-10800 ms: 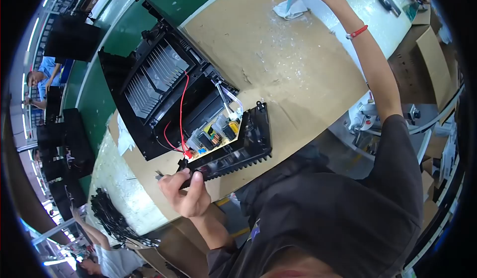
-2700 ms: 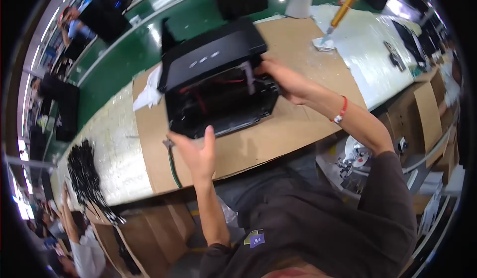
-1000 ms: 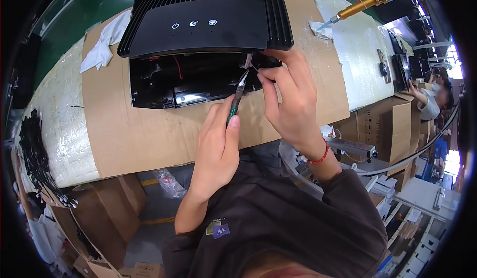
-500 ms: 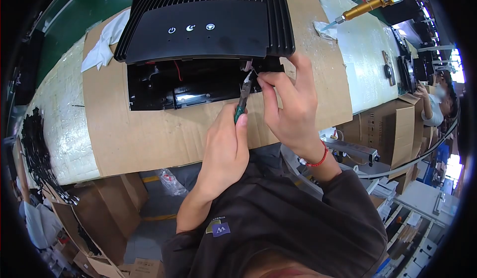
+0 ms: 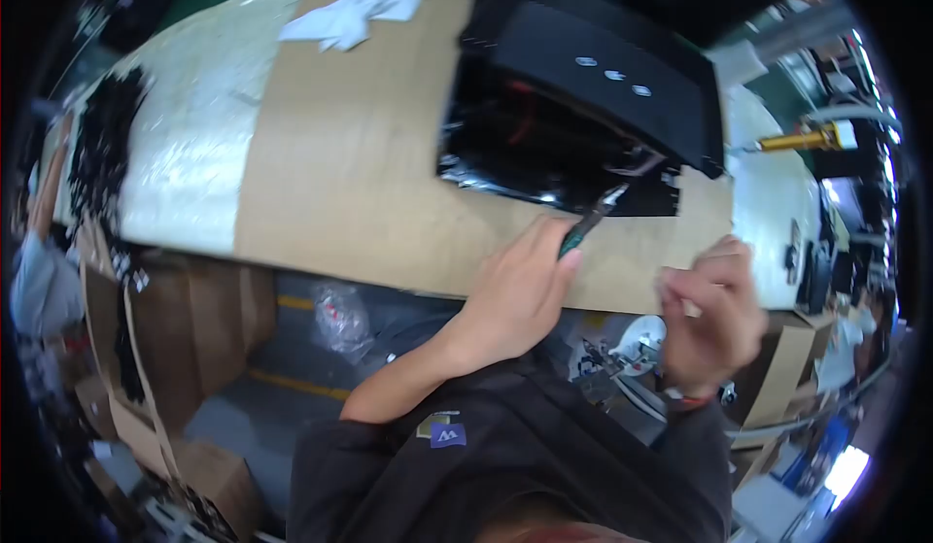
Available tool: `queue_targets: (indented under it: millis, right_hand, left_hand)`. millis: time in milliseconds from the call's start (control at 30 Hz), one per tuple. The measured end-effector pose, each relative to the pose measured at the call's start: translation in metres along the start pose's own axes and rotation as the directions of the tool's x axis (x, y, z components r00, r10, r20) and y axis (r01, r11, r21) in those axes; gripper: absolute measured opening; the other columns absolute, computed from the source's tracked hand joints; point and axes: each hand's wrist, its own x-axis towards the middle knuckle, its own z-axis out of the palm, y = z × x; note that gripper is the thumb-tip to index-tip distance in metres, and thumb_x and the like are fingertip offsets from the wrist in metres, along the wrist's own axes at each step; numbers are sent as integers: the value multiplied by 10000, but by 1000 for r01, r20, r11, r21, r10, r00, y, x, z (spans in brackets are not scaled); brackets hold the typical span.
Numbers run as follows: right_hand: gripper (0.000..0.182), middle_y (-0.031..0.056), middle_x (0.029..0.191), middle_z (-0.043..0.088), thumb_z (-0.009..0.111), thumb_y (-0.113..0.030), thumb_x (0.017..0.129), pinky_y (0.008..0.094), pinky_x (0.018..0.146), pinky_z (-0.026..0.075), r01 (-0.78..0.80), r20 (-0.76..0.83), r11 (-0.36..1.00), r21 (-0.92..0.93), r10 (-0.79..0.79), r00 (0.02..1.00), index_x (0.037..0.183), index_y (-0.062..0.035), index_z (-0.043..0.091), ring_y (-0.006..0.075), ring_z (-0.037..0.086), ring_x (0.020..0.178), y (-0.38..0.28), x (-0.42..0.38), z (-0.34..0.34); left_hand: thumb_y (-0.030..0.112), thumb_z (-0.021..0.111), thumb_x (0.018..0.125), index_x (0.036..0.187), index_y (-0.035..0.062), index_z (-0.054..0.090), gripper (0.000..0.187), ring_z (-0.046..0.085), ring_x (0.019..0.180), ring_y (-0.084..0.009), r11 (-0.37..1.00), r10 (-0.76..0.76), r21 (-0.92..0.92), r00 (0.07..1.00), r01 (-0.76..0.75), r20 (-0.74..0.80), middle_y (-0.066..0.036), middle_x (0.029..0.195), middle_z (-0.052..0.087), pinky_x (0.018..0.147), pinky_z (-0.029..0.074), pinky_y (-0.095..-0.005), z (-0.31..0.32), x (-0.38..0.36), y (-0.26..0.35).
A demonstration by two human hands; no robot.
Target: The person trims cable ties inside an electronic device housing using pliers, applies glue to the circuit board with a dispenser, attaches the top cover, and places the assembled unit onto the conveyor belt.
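Note:
My left hand is closed round the green handle of a slim hand tool with a dark metal head. The tool's tip overlaps the near right part of an opened black housing. Inside the housing a red wire shows. A black cover with three white icons leans over the housing's far side. My right hand is off the housing, above the table's front edge, blurred, with its fingers curled in a pinch. A small pale spot shows at its fingertips, too smeared to name.
The housing rests on a cardboard sheet. A white cloth lies at the back, a gold dispenser hangs right, and black cables lie left. Cardboard boxes stand below. Another person's sleeve is at far left.
My right hand has left the housing and moved right and towards my body. My left hand still grips the tool. The view has turned, so the housing appears further right and tilted.

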Motion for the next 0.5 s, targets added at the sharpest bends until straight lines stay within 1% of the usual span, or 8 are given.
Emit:
queue_targets:
  millis: [67, 100, 200, 267, 300, 367, 433, 500]
  right_hand:
    - [328, 50, 649, 538, 699, 70, 484, 308, 526, 329, 138, 76, 988, 62, -143, 987, 802, -9, 693, 192, 476, 568, -5, 47, -19]
    - [287, 55, 673, 531, 675, 105, 590, 304, 559, 348, 215, 215, 975, 48, -220, 952, 850, -17, 683, 182, 476, 610, -14, 74, -24]
    - [192, 78, 682, 602, 642, 18, 674, 322, 567, 444, 267, 391, 928, 260, -354, 850, 853, -25, 697, 210, 571, 618, -29, 146, 10]
    - [153, 93, 688, 649, 620, -40, 730, 334, 572, 509, 232, 427, 907, 351, -376, 822, 855, -29, 707, 228, 634, 624, -39, 188, 65]
    - [147, 100, 691, 673, 609, -69, 757, 340, 575, 541, 238, 421, 907, 348, -378, 824, 856, -32, 712, 237, 666, 627, -47, 209, 97]
    - [209, 148, 867, 697, 594, -76, 738, 394, 734, 549, 360, 351, 906, 221, -419, 837, 899, -56, 725, 289, 686, 858, -62, 248, 156]
    - [232, 176, 910, 679, 567, -16, 783, 382, 718, 546, 453, 404, 891, 6, -417, 814, 980, -20, 690, 289, 676, 839, -82, 263, 163]
    - [202, 193, 919, 665, 593, -140, 860, 399, 727, 546, 487, 604, 857, -170, -300, 739, 981, 0, 676, 301, 672, 842, -77, 272, 161]
  left_hand:
    - [124, 445, 963, 1145, -27, 485, 240, 559, 857, -374, 996, -65, -52, 993, 71, 102, -214, 948, 542, 750, 435, -418, -8, -1, 9]
    - [124, 445, 963, 1145, -27, 485, 240, 559, 857, -374, 997, -69, -35, 993, 73, 96, -214, 948, 542, 750, 435, -418, -13, -6, 8]
    - [169, 439, 968, 1131, -4, 482, 241, 551, 879, -428, 999, 0, 49, 1000, -1, 23, -219, 979, 549, 720, 443, -472, -24, -22, -3]
    - [120, 416, 980, 1117, -42, 502, 229, 590, 796, -278, 992, -108, 61, 993, 110, -38, -161, 898, 576, 730, 457, -368, -32, -33, -5]
    - [120, 416, 980, 1117, -42, 502, 229, 590, 796, -278, 992, -94, 85, 995, 95, -25, -161, 898, 576, 730, 457, -368, -35, -38, -10]
    - [117, 399, 989, 1106, -40, 520, 231, 582, 762, -180, 992, -120, 21, 982, 124, -145, -102, 869, 579, 708, 470, -318, -41, -48, -19]
    - [143, 382, 1001, 1105, -42, 548, 269, 565, 763, -122, 992, -123, -33, 973, 119, -194, -76, 855, 582, 700, 477, -287, -53, -51, -16]
    - [158, 402, 986, 1047, -38, 572, 267, 564, 734, -282, 971, -227, 2, 917, 241, -327, -162, 848, 563, 690, 442, -367, -73, -59, -17]
